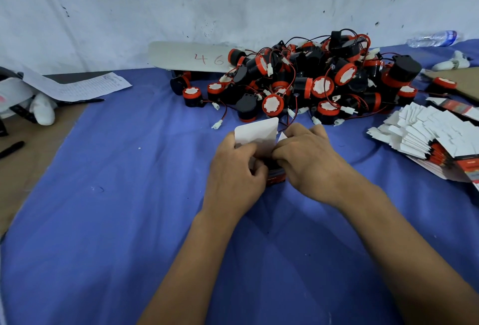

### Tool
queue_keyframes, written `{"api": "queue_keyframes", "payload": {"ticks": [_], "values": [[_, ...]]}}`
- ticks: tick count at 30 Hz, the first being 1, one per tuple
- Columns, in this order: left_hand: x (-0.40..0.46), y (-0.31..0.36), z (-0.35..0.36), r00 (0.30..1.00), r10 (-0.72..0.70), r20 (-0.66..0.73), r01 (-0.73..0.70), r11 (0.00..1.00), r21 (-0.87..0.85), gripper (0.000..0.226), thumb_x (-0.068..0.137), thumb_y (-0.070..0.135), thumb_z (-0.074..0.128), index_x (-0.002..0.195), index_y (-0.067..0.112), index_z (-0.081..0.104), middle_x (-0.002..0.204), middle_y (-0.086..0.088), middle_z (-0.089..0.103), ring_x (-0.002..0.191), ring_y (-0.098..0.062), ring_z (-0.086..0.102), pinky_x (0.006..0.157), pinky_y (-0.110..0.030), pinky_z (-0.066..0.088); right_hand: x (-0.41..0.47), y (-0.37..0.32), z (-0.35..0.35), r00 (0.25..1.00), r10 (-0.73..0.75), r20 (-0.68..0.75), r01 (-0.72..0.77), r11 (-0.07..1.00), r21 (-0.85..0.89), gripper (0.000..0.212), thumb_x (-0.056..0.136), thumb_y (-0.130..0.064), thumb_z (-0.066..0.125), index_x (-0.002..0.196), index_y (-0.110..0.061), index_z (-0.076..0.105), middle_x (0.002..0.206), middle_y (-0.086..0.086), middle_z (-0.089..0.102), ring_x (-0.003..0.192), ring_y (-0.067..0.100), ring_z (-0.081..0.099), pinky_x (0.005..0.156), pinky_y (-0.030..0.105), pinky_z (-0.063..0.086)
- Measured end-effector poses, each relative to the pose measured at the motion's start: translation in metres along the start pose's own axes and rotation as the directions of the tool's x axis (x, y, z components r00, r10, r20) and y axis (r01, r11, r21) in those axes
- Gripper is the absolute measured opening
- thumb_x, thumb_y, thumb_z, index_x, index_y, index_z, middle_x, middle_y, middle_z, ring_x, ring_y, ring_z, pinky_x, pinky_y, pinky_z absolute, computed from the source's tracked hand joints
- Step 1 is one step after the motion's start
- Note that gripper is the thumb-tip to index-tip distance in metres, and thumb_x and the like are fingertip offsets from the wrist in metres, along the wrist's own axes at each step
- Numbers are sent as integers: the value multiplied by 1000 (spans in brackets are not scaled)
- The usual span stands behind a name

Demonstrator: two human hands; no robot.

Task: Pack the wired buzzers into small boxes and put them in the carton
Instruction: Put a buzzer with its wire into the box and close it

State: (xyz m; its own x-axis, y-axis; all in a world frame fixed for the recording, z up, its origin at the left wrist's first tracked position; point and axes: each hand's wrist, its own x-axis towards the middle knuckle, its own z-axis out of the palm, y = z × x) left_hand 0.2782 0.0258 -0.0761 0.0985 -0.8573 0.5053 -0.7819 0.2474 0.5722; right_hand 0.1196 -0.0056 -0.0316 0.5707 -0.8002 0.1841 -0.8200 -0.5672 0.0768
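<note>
Covering the table, blue cloth (103, 221) (scuffed white wall (233, 0) behind), buzzers (311, 78) heaped

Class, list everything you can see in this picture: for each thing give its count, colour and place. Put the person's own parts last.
Wired plastic buzzers: a big pile, black and red, back centre.
Flat unfolded small boxes: a stack, white and red, right.
Small cardboard box: one, white flap open, between the hands.
Cardboard sheet marked 46: one, pale, behind the pile.
Printed paper sheet: one, white, left.
Clear plastic bottle: one, back right.
Blue cloth: one, covering the table.
Left hand, right hand: two, gripping the box.
</note>
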Motion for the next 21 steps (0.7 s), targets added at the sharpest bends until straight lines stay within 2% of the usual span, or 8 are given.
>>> {"api": "queue_keyframes", "payload": {"ticks": [4, 7, 9, 11, 13, 17, 19, 21], "values": [[0, -1, 3, 1000, 7, -25, -7, 1000, 22, 1, 81, 11, 65, 82, 11, 66, 107, -2, 56, 87, -18, 55, 67, -28, 47, -6, 8, -1, 999, -39, 2, 39, 998, 58, 26, 101, -29, 43, 77, -30, 54, 81, -11, 58, 109, 12, 42, 97, 39, 23], [-1, -1, 3, 1000, 17, -23, -16, 1000, 17, 8, 81, 16, 59, 81, 11, 65, 107, -2, 56, 86, -18, 55, 66, -30, 50, -7, 6, -3, 999, -43, 14, 41, 996, 80, 15, 98, -41, 54, 85, -35, 52, 87, -13, 58, 110, 11, 43, 103, 39, 21], [-1, -2, 3, 999, 22, -27, -22, 1000, 8, 8, 81, 16, 59, 81, 11, 66, 107, 0, 56, 86, -17, 56, 66, -30, 51, -8, 3, -1, 999, -31, -28, 34, 993, 115, 12, 94, -38, 61, 100, -31, 53, 93, -12, 61, 111, 12, 48, 109, 39, 20], [-1, -4, 3, 999, 15, -33, -15, 1000, 4, 5, 84, 13, 62, 81, 10, 66, 105, 1, 55, 84, -15, 55, 66, -28, 50, -8, 2, 0, 999, -5, -55, 13, 989, 146, 33, 91, -31, 64, 117, -22, 45, 97, -8, 65, 108, 14, 55, 114, 39, 17], [-1, -5, 4, 999, 1, -37, -1, 1000, 9, 5, 84, 12, 64, 79, 10, 65, 105, 2, 54, 84, -14, 54, 66, -26, 48, -9, -1, 3, 996, 8, -91, 6, 988, 153, 36, 92, -26, 65, 116, -19, 40, 96, -6, 66, 102, 14, 59, 118, 37, 15], [0, -7, 3, 999, 1, -50, 1, 999, 35, 7, 84, 12, 65, 78, 11, 60, 105, -2, 55, 86, -18, 53, 68, -26, 42, -11, -7, 6, 982, 33, -187, -2, 986, 166, 21, 93, -14, 64, 107, -16, 49, 91, -5, 69, 98, 17, 63, 118, 34, 13], [0, -8, 2, 999, 9, -48, -8, 999, 31, 6, 83, 11, 65, 79, 10, 60, 105, -3, 55, 86, -20, 53, 68, -29, 44, -12, -9, 5, 989, 26, -143, -11, 994, 107, 20, 94, -9, 59, 109, -18, 50, 97, -6, 68, 108, 15, 61, 120, 36, 9], [1, -7, 1, 999, 16, -41, -15, 1000, 27, 3, 83, 11, 63, 80, 10, 62, 105, -3, 55, 86, -20, 53, 67, -31, 46, -12, -12, 5, 998, 17, -53, -17, 1000, 0, 29, 91, -5, 52, 115, -19, 44, 98, -7, 65, 119, 14, 56, 122, 40, 4]]}}
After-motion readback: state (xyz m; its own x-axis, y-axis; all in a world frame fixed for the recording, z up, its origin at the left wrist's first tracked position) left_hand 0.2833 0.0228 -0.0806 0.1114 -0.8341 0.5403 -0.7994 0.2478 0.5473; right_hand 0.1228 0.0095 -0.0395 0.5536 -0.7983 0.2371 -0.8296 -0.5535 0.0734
